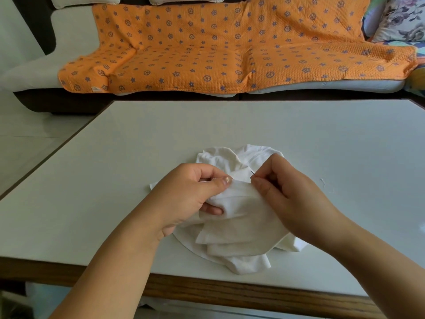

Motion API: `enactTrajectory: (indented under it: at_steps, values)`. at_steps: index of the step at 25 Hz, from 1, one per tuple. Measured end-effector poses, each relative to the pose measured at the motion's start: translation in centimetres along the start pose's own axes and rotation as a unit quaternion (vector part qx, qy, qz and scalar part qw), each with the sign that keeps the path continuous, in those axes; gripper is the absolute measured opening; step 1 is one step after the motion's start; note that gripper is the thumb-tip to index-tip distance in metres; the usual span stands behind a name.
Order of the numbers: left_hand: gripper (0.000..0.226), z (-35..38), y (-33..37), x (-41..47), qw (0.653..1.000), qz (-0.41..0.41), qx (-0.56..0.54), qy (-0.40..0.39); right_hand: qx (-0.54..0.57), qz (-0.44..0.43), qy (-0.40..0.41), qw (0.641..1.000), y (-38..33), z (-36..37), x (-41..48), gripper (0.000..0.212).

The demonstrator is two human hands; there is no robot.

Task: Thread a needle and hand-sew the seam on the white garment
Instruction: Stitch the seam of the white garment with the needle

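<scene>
We begin at the right hand [292, 194], which sits on the right side of the white garment [241, 231]. Its thumb and forefinger are drawn tight together on the needle [252, 173], and the other fingers are curled in behind them. Only a thin dark sliver of the needle shows above the fingertips, slanting up over the garment's raised fold. We cannot make out any thread running from it.

The left hand [190, 196] grips the garment from its left side. The thumb presses down on top of a bunched fold and the fingers are curled beneath it, so the cloth is pinched between them, just beside the needle.

The garment itself lies crumpled in loose layers, lifted where the hands hold it. The rest of it is spread on the pale table [115, 180] beneath, reaching toward the table's wooden near edge. To the right of the garment, apart from it, a small pale scrap [323, 181] lies on the tabletop — too slight for us to identify.

Well beyond the garment stands a sofa draped with an orange blanket [230, 49] patterned in purple stars and circles. A floral cushion [402, 19] sits at the sofa's far right end.
</scene>
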State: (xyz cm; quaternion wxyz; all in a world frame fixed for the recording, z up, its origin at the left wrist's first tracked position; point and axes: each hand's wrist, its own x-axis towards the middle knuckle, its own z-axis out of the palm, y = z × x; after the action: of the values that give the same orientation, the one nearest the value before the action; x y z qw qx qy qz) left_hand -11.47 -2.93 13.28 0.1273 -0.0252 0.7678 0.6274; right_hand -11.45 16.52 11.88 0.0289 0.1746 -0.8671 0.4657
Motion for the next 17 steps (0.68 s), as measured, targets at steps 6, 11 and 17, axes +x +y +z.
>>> enactTrajectory:
  at_steps: [6,11,17]
  values:
    - [0.014,0.4,0.3,-0.1,0.999,-0.012,-0.004,-0.029,0.103,0.071,-0.003,0.992,0.3,-0.2,-0.1,0.013]
    - [0.014,0.6,0.3,-0.1,0.998,-0.017,0.018,-0.049,0.217,0.123,-0.004,0.968,0.2,-0.2,0.4,0.014]
    - [0.014,0.3,0.1,-0.2,0.996,-0.015,0.033,-0.079,0.404,0.174,0.119,0.890,1.5,-2.6,2.3,0.008]
